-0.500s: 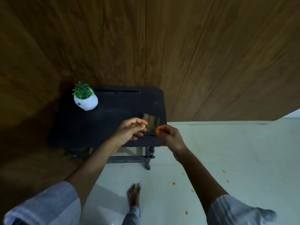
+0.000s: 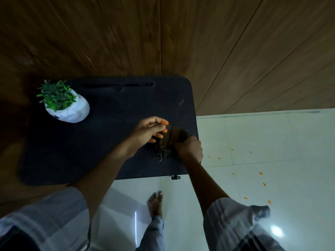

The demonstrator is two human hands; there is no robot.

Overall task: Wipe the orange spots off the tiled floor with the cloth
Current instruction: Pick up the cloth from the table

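Head view: right hand (image 2: 189,147) grasps the cloth (image 2: 169,140) on the table (image 2: 101,127); left hand (image 2: 147,130) pinches its 10 o'clock edge; orange spots (image 2: 260,173) at 4 o'clock.

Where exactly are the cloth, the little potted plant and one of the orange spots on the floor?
cloth (image 2: 172,140): head view, on its brown folded middle, between the hands.
potted plant (image 2: 72,113): head view, on the white pot's side.
orange spot (image 2: 260,173): head view, on the spot itself, right of the table.

One cloth (image 2: 169,142), eight orange spots (image 2: 260,173), one potted plant (image 2: 63,102), two hands (image 2: 148,132).
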